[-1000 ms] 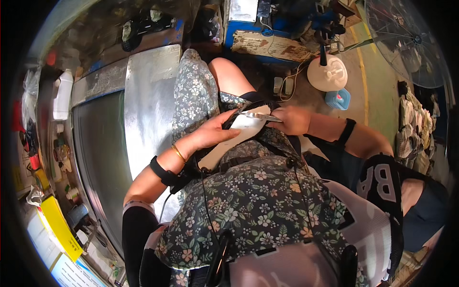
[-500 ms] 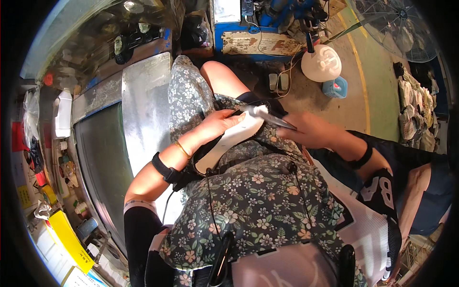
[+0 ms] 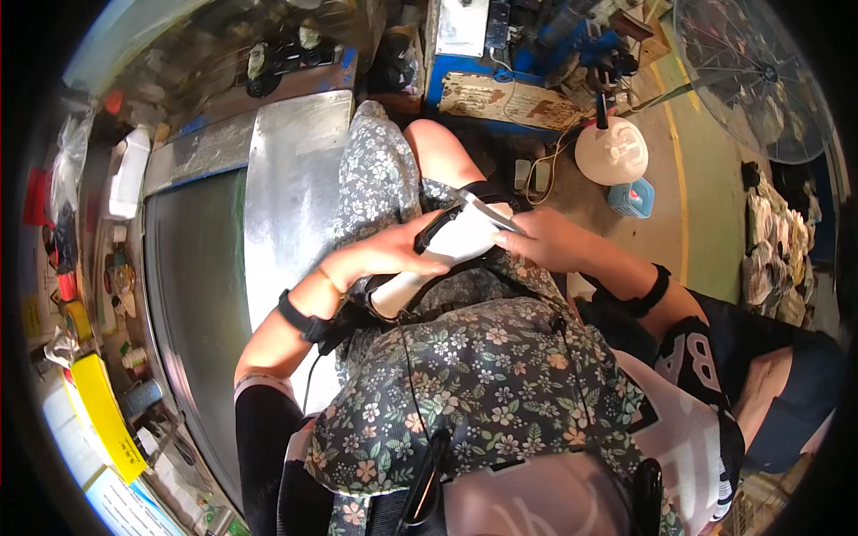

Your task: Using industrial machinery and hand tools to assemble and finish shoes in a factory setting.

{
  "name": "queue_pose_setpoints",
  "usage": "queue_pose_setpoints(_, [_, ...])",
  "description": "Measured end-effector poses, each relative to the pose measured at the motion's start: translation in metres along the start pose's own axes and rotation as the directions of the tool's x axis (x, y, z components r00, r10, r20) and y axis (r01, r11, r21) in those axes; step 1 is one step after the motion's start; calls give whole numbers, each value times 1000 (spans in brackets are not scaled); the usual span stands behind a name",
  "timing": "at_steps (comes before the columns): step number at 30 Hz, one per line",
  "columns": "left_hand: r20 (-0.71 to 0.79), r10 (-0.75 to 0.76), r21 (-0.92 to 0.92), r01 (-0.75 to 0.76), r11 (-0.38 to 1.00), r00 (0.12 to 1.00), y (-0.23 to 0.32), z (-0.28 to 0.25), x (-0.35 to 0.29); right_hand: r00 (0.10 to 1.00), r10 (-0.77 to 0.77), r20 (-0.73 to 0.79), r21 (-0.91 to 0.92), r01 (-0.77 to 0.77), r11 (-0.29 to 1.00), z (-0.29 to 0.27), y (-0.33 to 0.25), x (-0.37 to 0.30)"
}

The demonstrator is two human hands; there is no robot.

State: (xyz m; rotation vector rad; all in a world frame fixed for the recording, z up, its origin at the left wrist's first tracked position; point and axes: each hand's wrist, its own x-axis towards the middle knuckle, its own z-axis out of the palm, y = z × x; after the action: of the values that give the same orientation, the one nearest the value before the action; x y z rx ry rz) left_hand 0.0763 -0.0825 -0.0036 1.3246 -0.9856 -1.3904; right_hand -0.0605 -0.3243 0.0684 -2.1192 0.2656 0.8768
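Over my lap lies a dark shoe [image 3: 458, 239] with its long white underside turned up, black material showing along its edges. My left hand [image 3: 386, 252] is closed around its side, thumb lying on the white face. In my closed right hand [image 3: 552, 241] is a slim grey metal hand tool [image 3: 487, 211], its far end resting at the shoe's upper end. Whether the tool is pincers or another kind I cannot tell. Beneath the shoe spreads a dark flowered apron [image 3: 465, 366] covering my lap.
A shiny metal panel [image 3: 290, 192] stands left of my knee. Ahead is a blue machine base [image 3: 509, 94]. A white plastic jug [image 3: 611, 150] and a blue container [image 3: 630, 198] sit on the floor, right of a cable. A fan [image 3: 751, 76] stands far right.
The tool has swung to a different angle across the shoe's upper end. My left hand has shifted its hold, and the shoe is turned slightly. The whole view has moved a little.
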Motion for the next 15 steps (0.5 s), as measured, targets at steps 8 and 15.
queue_pose_setpoints(8, [-400, -140, 63, 180, 982, 906, -8, 40, -113, 872, -489, -14, -409, 442, 799, -10, -101, 139])
queue_pose_setpoints(15, [-675, -15, 114, 124, 986, 737, -45, 75, -102, 762, -622, 180, -477, 621, 622, 62, -150, 260])
